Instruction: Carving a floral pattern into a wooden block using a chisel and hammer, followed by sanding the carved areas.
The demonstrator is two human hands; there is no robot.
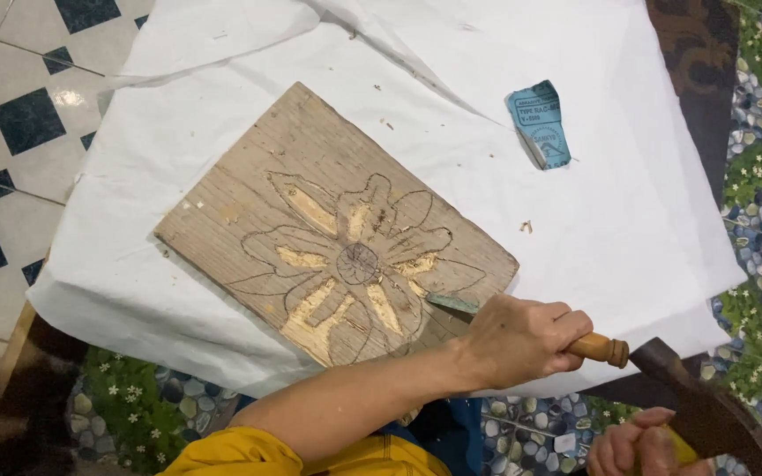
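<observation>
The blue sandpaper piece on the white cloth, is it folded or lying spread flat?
Folded: the blue sandpaper shows a doubled edge along its lower left side, on the white cloth.

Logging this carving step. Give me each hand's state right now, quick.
Left hand: closed around the wooden-handled chisel, blade tip on the wooden board.
Right hand: closed on the yellow handle of a dark mallet-like tool.

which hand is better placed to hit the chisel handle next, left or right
Right, probably. The left hand grips the chisel, its blade set on the carved board. The right hand holds the dark striking tool, whose head sits just behind the handle's end.
</observation>
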